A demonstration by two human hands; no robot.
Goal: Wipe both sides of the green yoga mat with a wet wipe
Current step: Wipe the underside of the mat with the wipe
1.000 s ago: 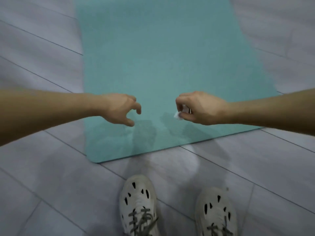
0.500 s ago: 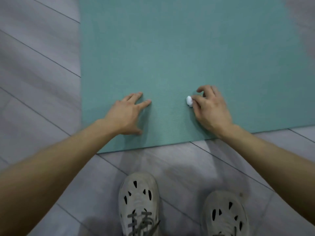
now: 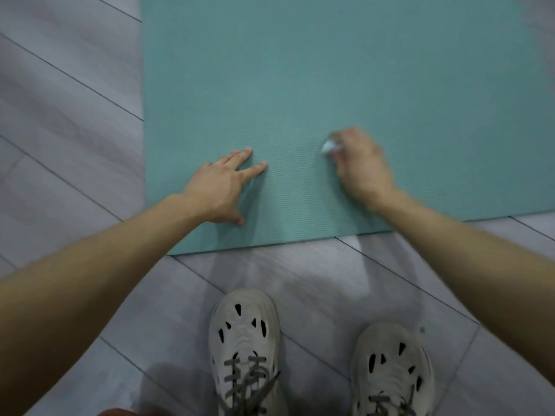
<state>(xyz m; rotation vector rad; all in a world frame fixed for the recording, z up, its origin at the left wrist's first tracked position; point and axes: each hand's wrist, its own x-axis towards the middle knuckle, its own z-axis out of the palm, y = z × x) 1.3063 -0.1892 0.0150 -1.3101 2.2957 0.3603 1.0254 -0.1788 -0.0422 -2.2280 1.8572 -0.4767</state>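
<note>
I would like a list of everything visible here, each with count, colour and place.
floor: 1, grey planks, around and below the mat
yoga mat: 1, green, flat on the floor, upper part of the view
wet wipe: 1, white, balled up, on the yoga mat
shoes: 2, off-white with dark holes, on the floor at the bottom
left hand: 1, flat on the yoga mat, fingers spread
right hand: 1, on the yoga mat, grips the wet wipe
</note>
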